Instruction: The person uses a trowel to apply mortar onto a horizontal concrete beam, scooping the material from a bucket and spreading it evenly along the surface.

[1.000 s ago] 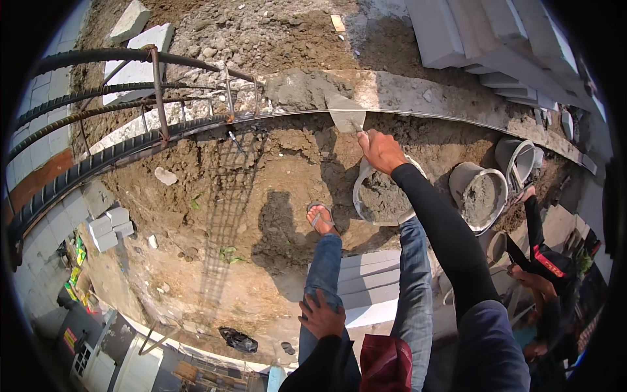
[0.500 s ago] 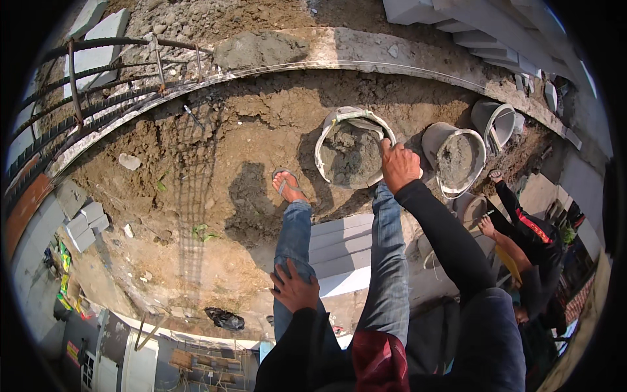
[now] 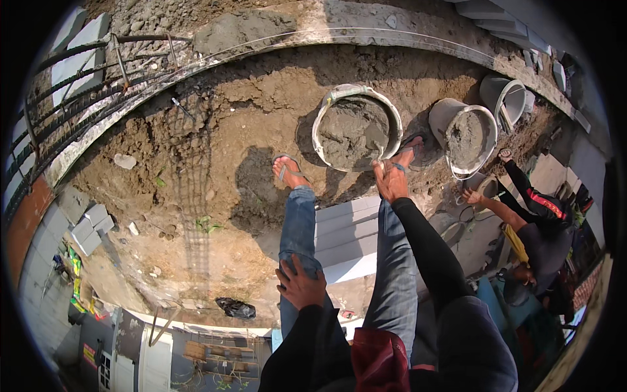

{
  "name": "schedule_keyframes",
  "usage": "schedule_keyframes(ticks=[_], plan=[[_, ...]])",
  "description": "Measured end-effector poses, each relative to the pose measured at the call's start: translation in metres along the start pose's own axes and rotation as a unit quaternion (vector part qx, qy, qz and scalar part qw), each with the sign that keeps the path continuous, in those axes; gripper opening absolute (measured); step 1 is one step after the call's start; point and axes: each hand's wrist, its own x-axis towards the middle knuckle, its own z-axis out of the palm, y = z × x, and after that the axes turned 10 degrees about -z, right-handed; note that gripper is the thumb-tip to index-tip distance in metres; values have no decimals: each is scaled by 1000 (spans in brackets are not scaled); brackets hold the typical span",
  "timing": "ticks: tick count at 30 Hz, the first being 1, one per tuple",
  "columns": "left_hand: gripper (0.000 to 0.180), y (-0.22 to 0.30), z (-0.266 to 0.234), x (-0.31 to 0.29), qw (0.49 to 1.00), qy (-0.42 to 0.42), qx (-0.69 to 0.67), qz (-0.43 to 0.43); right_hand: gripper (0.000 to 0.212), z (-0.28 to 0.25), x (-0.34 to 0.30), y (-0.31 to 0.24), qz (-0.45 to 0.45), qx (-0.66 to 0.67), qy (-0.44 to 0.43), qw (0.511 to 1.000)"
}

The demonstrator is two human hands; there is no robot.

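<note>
A round bucket [image 3: 322, 147] with a pale rim stands on the soil in front of me, full of wet grey mortar [image 3: 356, 130]. At its near right rim is my right hand [image 3: 392, 181], fingers closed round something small and pale that I cannot make out. My left hand [image 3: 302, 282] lies on my left knee with its fingers spread, holding nothing. My left sandalled foot [image 3: 289, 171] is left of the bucket; my right foot [image 3: 408, 153] shows just beyond my right hand.
A second mortar bucket [image 3: 439, 124] tilts to the right, with another bucket [image 3: 491, 95] behind it. A co-worker [image 3: 548, 225] crouches at right, one hand extended. A concrete beam [image 3: 353, 40] with a string runs across the far side. Rebar [image 3: 72, 85] juts in at left; pale blocks [image 3: 346, 228] lie between my legs.
My right hand has come down from the right side of the rim to its near edge, uncovering my right foot. More mortar surface shows. The co-worker's hand has reached forward.
</note>
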Motion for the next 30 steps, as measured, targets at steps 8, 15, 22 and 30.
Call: schedule_keyframes(ticks=[8, 15, 22, 30], plan=[[85, 2, -3, 8, 999, 13, 29, 9, 61, 66, 22, -38, 38, 311, -9, 950], [86, 4, -2, 6, 999, 20, 32, 0, 36, 16, -8, -14, -105, -39, 95, 989], [84, 28, -4, -5, 998, 18, 30, 46, 44, 66, -14, 51, 16, 159, 29, 987], [84, 8, 3, -1, 999, 20, 40, 9, 53, 65, -23, -6, 95, 230, 86, 965]])
